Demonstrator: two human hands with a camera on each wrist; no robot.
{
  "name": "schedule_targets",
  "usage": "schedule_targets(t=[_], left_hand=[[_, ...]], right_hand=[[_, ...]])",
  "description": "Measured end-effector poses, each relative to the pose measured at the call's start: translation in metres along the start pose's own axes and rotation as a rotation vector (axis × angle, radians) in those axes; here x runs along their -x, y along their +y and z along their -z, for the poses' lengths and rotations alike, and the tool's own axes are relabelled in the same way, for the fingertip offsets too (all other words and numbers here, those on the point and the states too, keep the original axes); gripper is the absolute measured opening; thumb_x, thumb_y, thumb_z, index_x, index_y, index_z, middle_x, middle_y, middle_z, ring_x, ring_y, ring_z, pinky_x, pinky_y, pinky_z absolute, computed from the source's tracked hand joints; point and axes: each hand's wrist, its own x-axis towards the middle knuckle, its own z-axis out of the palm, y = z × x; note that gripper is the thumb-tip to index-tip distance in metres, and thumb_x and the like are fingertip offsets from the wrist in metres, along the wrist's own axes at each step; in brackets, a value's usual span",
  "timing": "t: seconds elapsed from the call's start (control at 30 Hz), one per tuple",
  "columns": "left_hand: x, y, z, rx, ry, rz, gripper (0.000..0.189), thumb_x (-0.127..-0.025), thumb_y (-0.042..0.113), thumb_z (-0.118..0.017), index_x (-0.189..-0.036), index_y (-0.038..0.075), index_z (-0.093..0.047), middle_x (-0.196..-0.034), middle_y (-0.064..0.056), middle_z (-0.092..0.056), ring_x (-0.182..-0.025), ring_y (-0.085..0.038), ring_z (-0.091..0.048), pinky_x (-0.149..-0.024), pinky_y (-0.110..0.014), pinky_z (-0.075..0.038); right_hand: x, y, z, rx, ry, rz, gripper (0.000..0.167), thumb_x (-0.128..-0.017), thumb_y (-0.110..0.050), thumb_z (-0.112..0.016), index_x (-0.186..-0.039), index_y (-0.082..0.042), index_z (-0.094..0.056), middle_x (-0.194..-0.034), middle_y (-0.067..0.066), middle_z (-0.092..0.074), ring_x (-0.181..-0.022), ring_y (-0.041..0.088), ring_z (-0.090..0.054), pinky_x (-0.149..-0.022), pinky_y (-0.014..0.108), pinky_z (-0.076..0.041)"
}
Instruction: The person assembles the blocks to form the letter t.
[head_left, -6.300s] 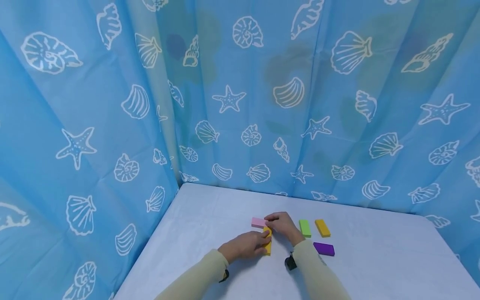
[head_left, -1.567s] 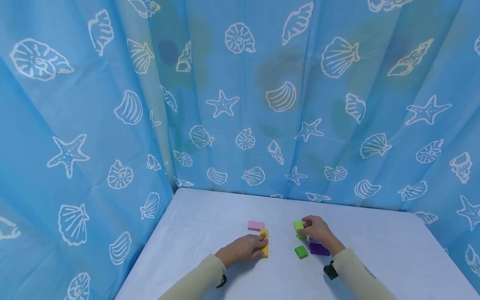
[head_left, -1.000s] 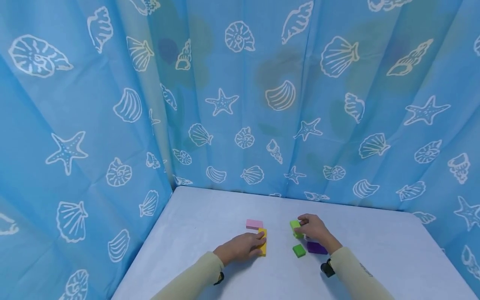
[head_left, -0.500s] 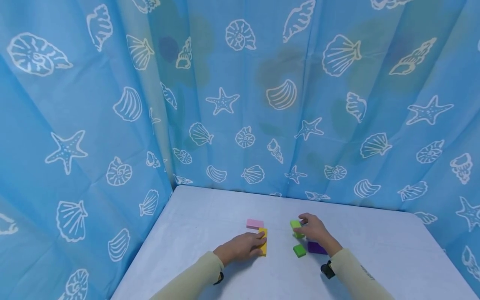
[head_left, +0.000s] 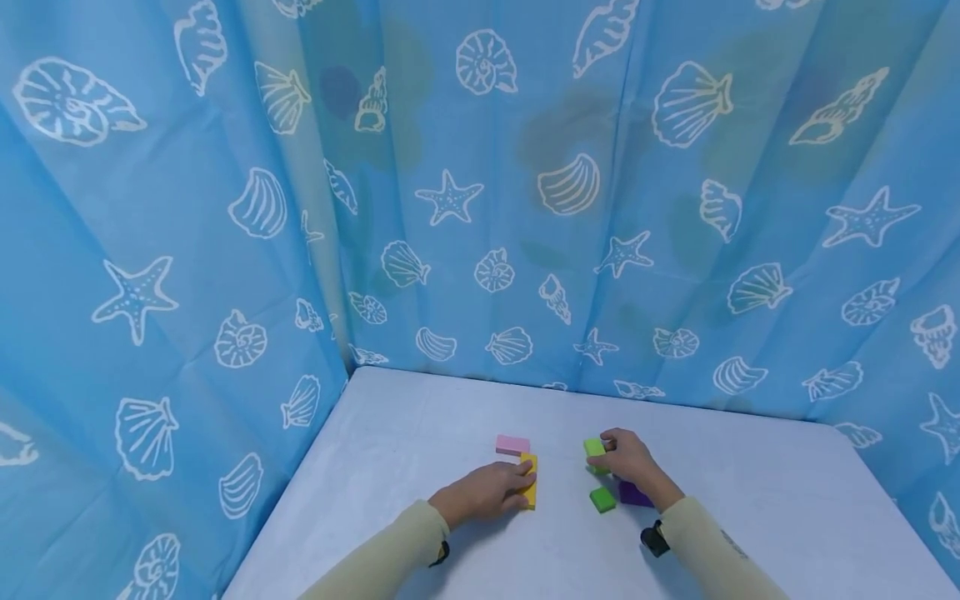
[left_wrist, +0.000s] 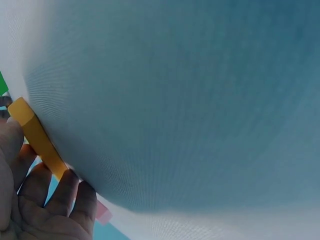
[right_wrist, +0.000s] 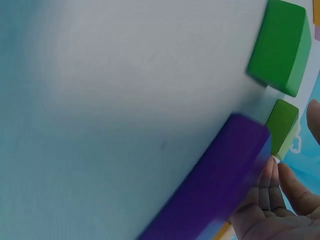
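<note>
Yellow block (head_left: 531,491) partly behind left hand (head_left: 483,492)

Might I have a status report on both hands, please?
Left hand gripping yellow block. Right hand holding light green block. Purple block close by, possibly in the way.

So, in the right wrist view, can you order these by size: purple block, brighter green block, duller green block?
1. Purple block
2. Brighter green block
3. Duller green block
Nearness may exaggerate these differences.
</note>
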Motion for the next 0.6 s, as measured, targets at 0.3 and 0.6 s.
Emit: schedule_targets(t=[0.3,0.6], left_hand=[[-0.0036,0.0003,0.0027,-0.001,0.004,0.002,0.053,-0.100,0.038,-0.057,-0.147,0.018,-0.046,-0.157,0.003,-0.039,-0.143,-0.015,-0.042,-0.115,-0.029,-0.037],[-0.0030,0.0004,-0.0023,0.001,-0.003,0.035,0.053,-0.099,0.039,-0.057,-0.147,0.019,-0.046,-0.157,0.004,-0.039,-0.143,-0.014,-0.042,-0.115,-0.030,-0.037]], right_hand=[[-0.0052,0.0009,0.0000,-0.081,-0.004,-0.003,0.054,-0.083,-0.017,-0.078,-0.129,0.005,-0.059,-0.114,0.018,-0.063,-0.093,0.024,-0.060,-0.073,0.032,-0.056],[-0.0059,-0.0056,-0.0065,-0.011,-0.043,0.068,0.043,-0.085,-0.015,-0.076,-0.126,-0.004,-0.066,-0.113,0.015,-0.065,-0.093,0.023,-0.059,-0.071,0.032,-0.055]])
